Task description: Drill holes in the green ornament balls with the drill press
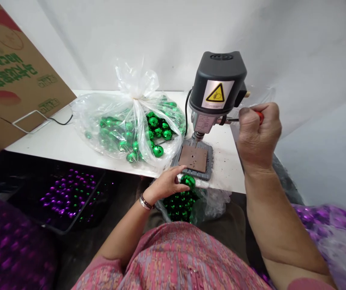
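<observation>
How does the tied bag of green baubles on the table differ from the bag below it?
The tied bag sits on the white table, while the lower bag lies below the table edge. The tied bag is gathered shut at the top; the lower bag is open, its baubles uncovered. Both are clear plastic holding shiny green baubles.

Pink patterned blouse (pixel 173 257), short sleeves (pixel 310 285), dark and silver bracelets (pixel 146 202) stacked together
</observation>
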Demonstrator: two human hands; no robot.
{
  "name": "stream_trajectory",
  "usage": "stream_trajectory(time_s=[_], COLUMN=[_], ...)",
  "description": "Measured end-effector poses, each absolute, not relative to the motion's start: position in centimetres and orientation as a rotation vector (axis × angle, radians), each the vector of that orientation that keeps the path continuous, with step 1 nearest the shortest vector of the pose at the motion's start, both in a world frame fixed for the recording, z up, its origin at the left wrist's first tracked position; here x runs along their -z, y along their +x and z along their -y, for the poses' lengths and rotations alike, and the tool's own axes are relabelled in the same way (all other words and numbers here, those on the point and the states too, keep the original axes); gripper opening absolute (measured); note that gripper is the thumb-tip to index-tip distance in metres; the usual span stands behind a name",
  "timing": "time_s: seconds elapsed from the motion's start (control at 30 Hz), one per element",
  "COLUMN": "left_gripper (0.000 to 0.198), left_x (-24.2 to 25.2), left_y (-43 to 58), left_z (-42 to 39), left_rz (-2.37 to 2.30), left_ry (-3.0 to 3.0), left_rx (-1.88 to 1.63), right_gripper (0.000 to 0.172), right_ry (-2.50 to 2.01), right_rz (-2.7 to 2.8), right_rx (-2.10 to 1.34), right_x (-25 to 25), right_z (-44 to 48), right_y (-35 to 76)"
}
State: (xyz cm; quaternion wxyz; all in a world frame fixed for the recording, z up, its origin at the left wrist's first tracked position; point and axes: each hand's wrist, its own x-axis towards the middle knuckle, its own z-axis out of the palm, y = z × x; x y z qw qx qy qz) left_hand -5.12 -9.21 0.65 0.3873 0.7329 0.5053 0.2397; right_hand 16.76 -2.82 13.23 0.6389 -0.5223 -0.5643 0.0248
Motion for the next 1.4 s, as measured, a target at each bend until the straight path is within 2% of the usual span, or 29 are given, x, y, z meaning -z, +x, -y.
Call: stream_trajectory(time_s=[0.17,0.23,0.3,0.43,0.57,0.7,0.8,0.87,0.93,1.0,1.17,1.3,1.4], left_gripper=[0.038,0.037,0.040,0.042,0.052,0.054,0.051,0.057,0.065,0.062,0.058,0.071,0.071], left_x=[-0.9,-1.4,-2.0,-2.4,-1.1,0.9,1.4,1.1,0.4,-0.5,-1.7,-1.7,-1.5], left_y=[-6.9,-8.0,-9.0,-9.9,-9.2,-8.1,-7.9,-7.8,-7.6,-7.3,-5.9,-4.5,-4.0], left_z=[6.1,3.9,1.9,0.3,0.7,0.3,-0.4,-0.5,-0.2,0.6,3.3,4.2,3.8], left_rz=[-1.766,-2.006,-2.171,-2.270,-2.165,-2.030,-1.909,-1.795,-1.596,-1.314,-0.949,-0.833,-0.792], left_ry=[1.872,1.916,1.942,1.886,2.005,2.077,1.946,1.779,1.471,1.119,0.788,0.754,0.712], left_rx=[-0.826,-0.880,-0.790,-0.332,-0.134,-0.242,-0.558,-0.861,-1.167,-1.337,-1.295,-1.216,-1.139], right_gripper=[0.018,0.018,0.018,0.021,0.023,0.025,0.024,0.023,0.022,0.021,0.022,0.023,0.019], right_ry=[-1.208,-1.217,-1.224,-1.231,-1.216,-1.200,-1.202,-1.202,-1.198,-1.196,-1.202,-1.223,-1.252], right_rz=[1.267,1.260,1.263,1.302,1.317,1.311,1.316,1.325,1.329,1.322,1.307,1.275,1.238], right_rx=[-0.082,-0.085,-0.083,-0.067,-0.047,-0.037,-0.047,-0.054,-0.058,-0.058,-0.045,-0.025,-0.065], right_x=[-13.1,-13.1,-13.0,-12.8,-12.6,-12.4,-12.4,-12.4,-12.3,-12.4,-12.6,-13.2,-14.4], right_z=[2.9,3.0,3.1,3.2,3.3,3.3,3.4,3.4,3.4,3.5,3.5,3.2,2.8], right_y=[16.7,16.7,16.7,16.8,16.8,16.7,16.8,16.8,16.8,16.7,16.6,16.4,16.3])
